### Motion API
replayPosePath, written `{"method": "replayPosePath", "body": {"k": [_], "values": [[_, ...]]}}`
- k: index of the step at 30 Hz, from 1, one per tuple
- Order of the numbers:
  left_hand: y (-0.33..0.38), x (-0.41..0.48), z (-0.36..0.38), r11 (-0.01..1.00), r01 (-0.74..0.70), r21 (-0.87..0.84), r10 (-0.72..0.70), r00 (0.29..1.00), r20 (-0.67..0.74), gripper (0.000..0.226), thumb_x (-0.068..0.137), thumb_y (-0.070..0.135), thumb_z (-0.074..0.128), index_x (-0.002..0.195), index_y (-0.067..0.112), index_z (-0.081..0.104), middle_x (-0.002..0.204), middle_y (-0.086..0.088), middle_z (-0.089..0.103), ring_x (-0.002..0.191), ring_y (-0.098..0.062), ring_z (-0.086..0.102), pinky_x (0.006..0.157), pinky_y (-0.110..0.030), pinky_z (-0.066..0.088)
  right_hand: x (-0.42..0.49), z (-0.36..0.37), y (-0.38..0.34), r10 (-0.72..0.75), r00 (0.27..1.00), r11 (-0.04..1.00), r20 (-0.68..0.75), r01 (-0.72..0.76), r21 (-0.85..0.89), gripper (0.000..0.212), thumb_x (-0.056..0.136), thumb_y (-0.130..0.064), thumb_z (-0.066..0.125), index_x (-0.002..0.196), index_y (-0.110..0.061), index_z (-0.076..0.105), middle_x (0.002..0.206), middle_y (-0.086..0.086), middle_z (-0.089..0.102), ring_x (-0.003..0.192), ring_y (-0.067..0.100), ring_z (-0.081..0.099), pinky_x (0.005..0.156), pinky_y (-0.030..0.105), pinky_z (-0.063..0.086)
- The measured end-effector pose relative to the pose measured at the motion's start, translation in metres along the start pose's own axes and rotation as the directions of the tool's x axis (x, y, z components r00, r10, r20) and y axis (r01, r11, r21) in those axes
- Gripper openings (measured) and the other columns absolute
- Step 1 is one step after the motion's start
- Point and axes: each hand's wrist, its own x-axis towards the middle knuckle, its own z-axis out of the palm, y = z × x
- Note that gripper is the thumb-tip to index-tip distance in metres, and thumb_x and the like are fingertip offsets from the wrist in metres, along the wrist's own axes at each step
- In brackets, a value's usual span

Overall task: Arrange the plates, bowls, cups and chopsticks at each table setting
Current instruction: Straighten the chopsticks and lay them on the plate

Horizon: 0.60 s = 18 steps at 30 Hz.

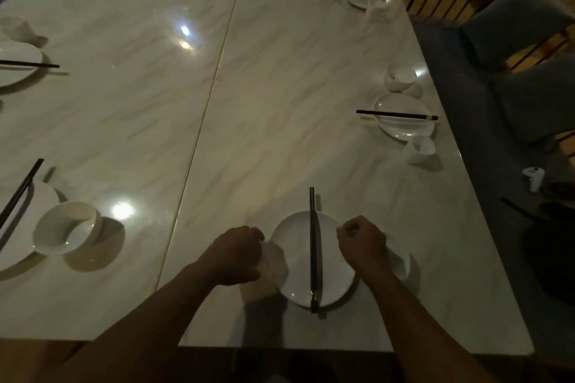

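Low in the frame, the left hand [236, 253] grips a white cup [269, 277] and the right hand [362, 242] grips a white bowl [399, 261], flanking the plate [334, 270] bearing chopsticks [312, 242].

1 head view, looking forward and down, close above table [280, 134] edge

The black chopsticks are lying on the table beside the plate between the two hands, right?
No. The head view shows the black chopsticks lying across the plate, not beside it on the table. The plate is between the left hand and the right hand.
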Motion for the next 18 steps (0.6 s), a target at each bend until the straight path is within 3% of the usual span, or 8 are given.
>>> {"method": "replayPosePath", "body": {"k": [5,8,12,18], "values": [[0.009,-0.001,-0.006,0.999,-0.022,0.047,0.022,1.0,-0.002,0.064,0.076,0.031,0.076,0.132,0.011,0.051,0.125,-0.007,0.057,0.108,-0.022,0.057,0.088,-0.033,0.051,0.009,-0.029,0.007,0.099,0.983,0.989,-0.152,-0.08,0.128,0.007,0.083,-0.022,0.07,0.083,-0.015,0.067,0.081,0.004,0.071,0.078,0.024,0.066,0.072,0.03,0.052],[0.01,-0.002,-0.006,1.0,-0.025,-0.004,0.025,0.999,-0.028,0.066,0.072,0.033,0.078,0.13,0.013,0.052,0.122,-0.006,0.058,0.107,-0.022,0.057,0.087,-0.034,0.051,0.016,-0.047,0.016,0.158,0.975,0.973,-0.158,-0.127,0.193,0.008,0.082,-0.025,0.072,0.082,-0.019,0.066,0.082,0.004,0.071,0.079,0.026,0.067,0.072,0.031,0.053],[0.018,-0.003,-0.005,0.999,-0.031,0.007,0.031,0.999,-0.033,0.063,0.074,0.031,0.078,0.129,0.012,0.053,0.12,-0.005,0.058,0.104,-0.02,0.057,0.086,-0.034,0.052,0.029,-0.057,0.035,0.191,0.97,0.952,-0.148,-0.146,0.269,0.012,0.076,-0.033,0.071,0.079,-0.024,0.064,0.081,0.002,0.071,0.078,0.027,0.07,0.074,0.048,0.061],[0.031,-0.005,-0.009,0.992,-0.041,0.119,0.042,0.999,-0.007,0.057,0.079,0.032,0.073,0.129,0.009,0.056,0.128,-0.004,0.056,0.108,-0.018,0.056,0.088,-0.03,0.05,0.032,-0.078,0.037,0.175,0.973,0.942,-0.151,-0.12,0.314,0.012,0.078,-0.032,0.073,0.08,-0.025,0.064,0.076,0.001,0.071,0.076,0.026,0.07,0.073,0.051,0.06]]}}
